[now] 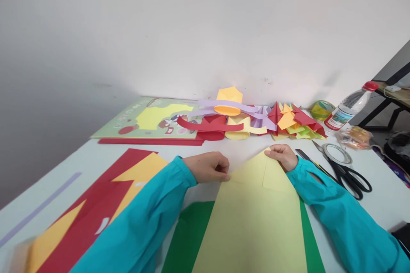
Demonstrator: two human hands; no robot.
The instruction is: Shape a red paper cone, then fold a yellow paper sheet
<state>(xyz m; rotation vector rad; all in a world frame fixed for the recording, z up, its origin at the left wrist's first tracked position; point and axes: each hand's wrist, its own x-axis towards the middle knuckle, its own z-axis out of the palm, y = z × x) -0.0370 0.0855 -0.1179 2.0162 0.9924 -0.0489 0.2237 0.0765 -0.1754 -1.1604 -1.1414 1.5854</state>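
A large sheet of pale yellow paper (253,226) lies in front of me, its far end rising to a point with crease lines across it. My left hand (208,167) is closed, with thumb and finger pinching the left corner of the folded part. At the peak, my right hand (282,156) grips the paper's tip between thumb and fingers. Under the yellow sheet is green paper (192,230), showing on both sides.
Red paper (105,187) with yellow-orange pieces lies left, near a purple strip (41,207). Behind stand paper crafts (213,128) and folded shapes (288,119). Scissors (347,177), a tape roll (337,153) and a bottle (349,106) are right. A green picture pad (128,115) lies back left.
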